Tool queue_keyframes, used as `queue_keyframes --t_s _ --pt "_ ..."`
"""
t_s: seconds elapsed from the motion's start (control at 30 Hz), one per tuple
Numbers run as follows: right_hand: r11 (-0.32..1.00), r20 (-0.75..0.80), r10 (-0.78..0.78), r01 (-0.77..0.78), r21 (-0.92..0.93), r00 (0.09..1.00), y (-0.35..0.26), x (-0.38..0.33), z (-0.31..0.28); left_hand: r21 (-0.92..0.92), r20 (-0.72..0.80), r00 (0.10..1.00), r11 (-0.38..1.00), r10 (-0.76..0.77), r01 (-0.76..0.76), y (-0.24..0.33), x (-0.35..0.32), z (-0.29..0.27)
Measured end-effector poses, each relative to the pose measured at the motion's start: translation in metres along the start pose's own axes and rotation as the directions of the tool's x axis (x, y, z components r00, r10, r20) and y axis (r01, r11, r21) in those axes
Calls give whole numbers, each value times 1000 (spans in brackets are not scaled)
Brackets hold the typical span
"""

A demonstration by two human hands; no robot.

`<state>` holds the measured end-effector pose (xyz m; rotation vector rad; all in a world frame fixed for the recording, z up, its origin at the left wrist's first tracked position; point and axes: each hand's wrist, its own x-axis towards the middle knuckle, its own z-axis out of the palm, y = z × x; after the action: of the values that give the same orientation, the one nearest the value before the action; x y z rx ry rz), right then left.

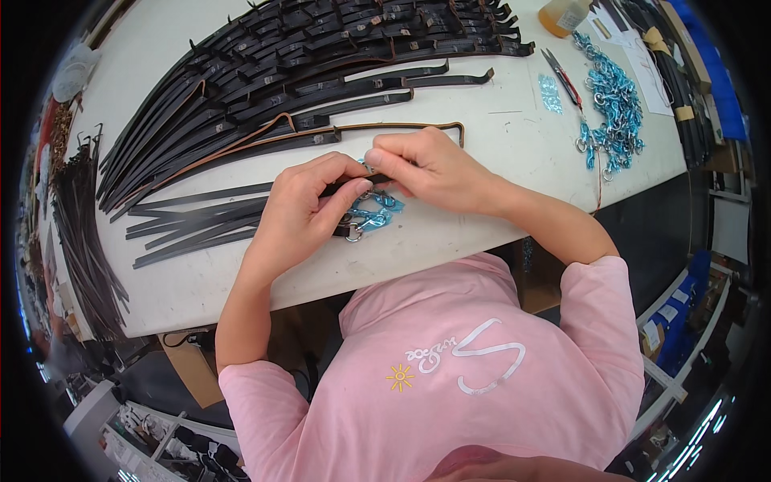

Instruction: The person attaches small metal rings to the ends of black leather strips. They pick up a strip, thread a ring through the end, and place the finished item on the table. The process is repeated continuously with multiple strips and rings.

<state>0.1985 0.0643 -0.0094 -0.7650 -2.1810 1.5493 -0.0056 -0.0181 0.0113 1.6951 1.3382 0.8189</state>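
Observation:
Close to the table's near edge, my two hands meet over a narrow black strap (372, 177). My left hand (309, 197) is closed on it, thumb and fingertips pinching. My right hand (426, 167) is closed too, its thumb and forefinger at the strap's end; the other fingers are partly hidden. A small bit of blue plastic shows between the fingertips. Under my hands lie metal rings and hooks in blue plastic wrap (373, 217). Several flat black straps (201, 217) fan out left of my left hand, some of them passing behind it.
Rows of black straps (321, 56) with brown edges cover the table's far side. Thin dark strips (84, 233) hang over its left edge. To the right lie scissors (564, 79), a blue plastic piece (550, 94), a pile of blue-wrapped hardware (614, 104) and a jar of amber liquid (562, 16).

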Motion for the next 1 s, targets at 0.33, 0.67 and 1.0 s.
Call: queue_keyframes --t_s 0.33,0.67,1.0 --pt "955 -35 -233 222 -198 972 -1 -12 -15 490 -94 963 854 252 -175 2 -4 5" --pt "998 24 -49 48 32 999 -7 -11 -12 260 -128 986 963 103 -67 1 -4 11" --pt "853 109 239 -262 452 965 -2 4 -16 -40 -84 991 994 -103 100 4 6 -4"
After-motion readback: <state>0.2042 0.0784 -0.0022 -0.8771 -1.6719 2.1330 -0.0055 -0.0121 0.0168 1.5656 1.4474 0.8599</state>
